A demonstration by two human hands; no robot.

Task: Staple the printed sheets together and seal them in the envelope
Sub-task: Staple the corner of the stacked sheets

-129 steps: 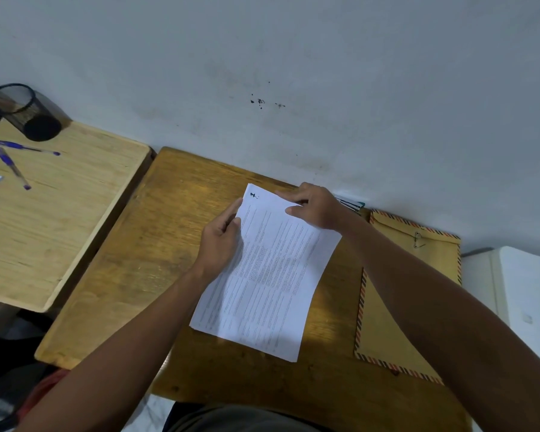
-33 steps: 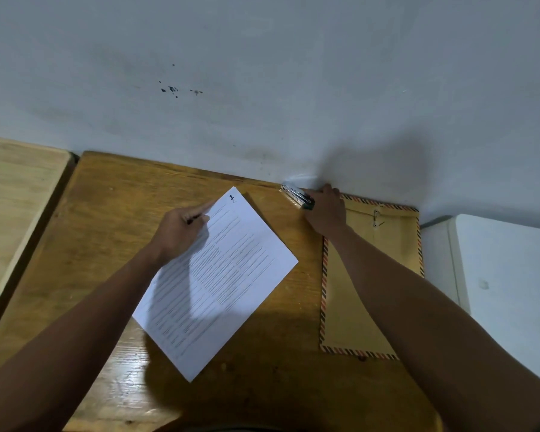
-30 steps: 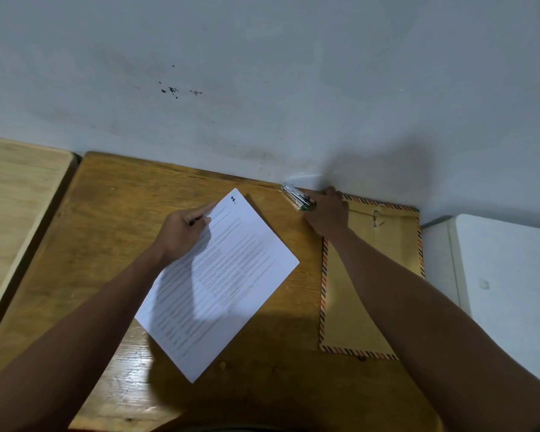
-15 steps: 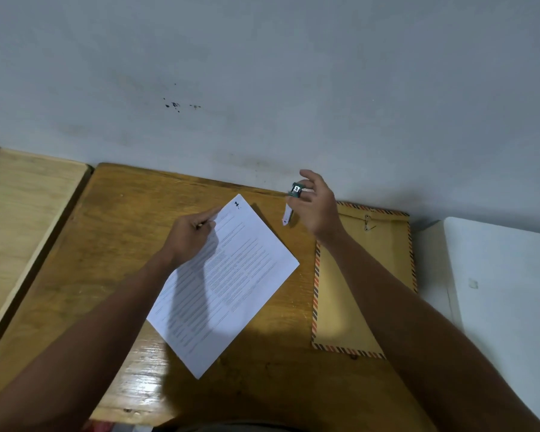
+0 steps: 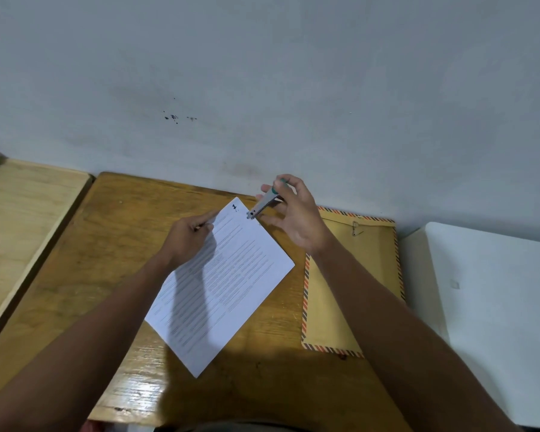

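The printed sheets (image 5: 231,275) lie slanted on the wooden desk (image 5: 106,244), a black mark near their top corner. My left hand (image 5: 189,240) pinches the sheets' upper left edge. My right hand (image 5: 293,218) holds a small metal stapler with a green end (image 5: 264,204) in the air, its nose just right of the sheets' top corner. A brown envelope with a striped border (image 5: 365,275) lies flat to the right, partly under my right forearm, its metal clasp (image 5: 355,228) near the top.
The wall (image 5: 262,88) rises right behind the desk. A lighter wooden table (image 5: 22,219) stands at the left with a dark object at its far corner. A white surface (image 5: 487,307) adjoins the desk on the right.
My right hand picked the stapler up from the desk's back edge beside the envelope and carried it left to the sheets' top corner. My left hand stayed on the sheets.
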